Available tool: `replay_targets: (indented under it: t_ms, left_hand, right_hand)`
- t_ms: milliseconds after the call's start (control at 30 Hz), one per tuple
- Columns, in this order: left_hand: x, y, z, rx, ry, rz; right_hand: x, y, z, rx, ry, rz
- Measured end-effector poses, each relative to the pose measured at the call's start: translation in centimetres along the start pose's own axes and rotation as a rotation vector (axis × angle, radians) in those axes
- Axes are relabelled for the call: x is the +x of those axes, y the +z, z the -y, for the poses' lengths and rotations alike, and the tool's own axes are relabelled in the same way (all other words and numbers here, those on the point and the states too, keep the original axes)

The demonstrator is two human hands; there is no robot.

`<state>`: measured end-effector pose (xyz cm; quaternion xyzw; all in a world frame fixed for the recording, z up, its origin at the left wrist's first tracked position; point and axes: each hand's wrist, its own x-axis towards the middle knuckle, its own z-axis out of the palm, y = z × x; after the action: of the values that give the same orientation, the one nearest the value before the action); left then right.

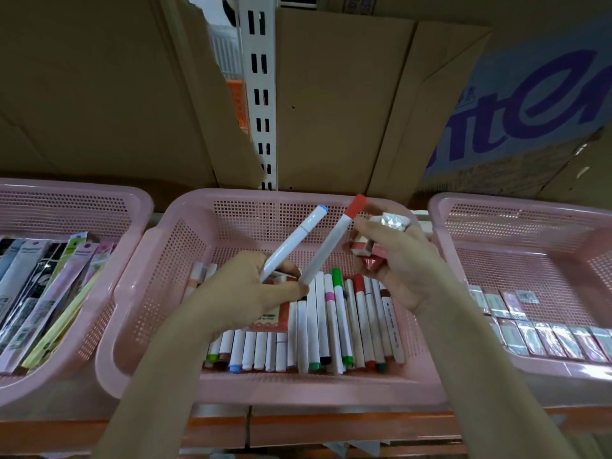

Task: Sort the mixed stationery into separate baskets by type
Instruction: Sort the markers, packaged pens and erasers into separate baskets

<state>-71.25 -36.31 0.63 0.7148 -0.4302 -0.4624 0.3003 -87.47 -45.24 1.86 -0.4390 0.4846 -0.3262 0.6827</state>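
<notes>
- Three pink mesh baskets are seen side by side on an orange shelf point(347, 425), with cardboard boxes point(331, 94) behind at 12 o'clock.
- The middle basket point(159, 260) is filled with a row of white markers point(331, 319), their long axes running from 6 to 12 o'clock; a small red-and-white packet point(271, 318) lies among them under the left hand.
- The left basket point(66, 200), at 9 o'clock, is loaded with long flat packets point(43, 293); the right basket point(496, 210), at 3 o'clock, holds wrapped erasers point(546, 339) laid in rows.
- The left hand point(245, 293) is curled around two markers, a blue-capped marker point(291, 240) and a red-capped marker point(331, 243), both tilted with caps toward 1 o'clock.
- The right hand point(404, 260) is closed around several small wrapped erasers point(364, 253), with one clear-wrapped piece point(392, 221) pinched at the fingertips.
- The held erasers are judged to belong at 3 o'clock, in the right basket just beside the right hand, which is the nearer hand; the two markers need only be lowered toward 6 o'clock and turned parallel to the row.
</notes>
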Motion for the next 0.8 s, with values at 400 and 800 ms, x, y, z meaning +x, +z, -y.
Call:
replay_targets:
  t_ms: [400, 800]
  left_hand:
    - [0.9, 0.5, 1.0, 0.039, 0.012, -0.112]
    - [1.1, 2.1, 1.7, 0.235, 0.088, -0.172]
  right_hand:
    - [0.4, -1.9, 1.1, -0.915, -0.055, -0.093]
    - [0.3, -1.0, -2.1, -1.041, -0.035, 0.009]
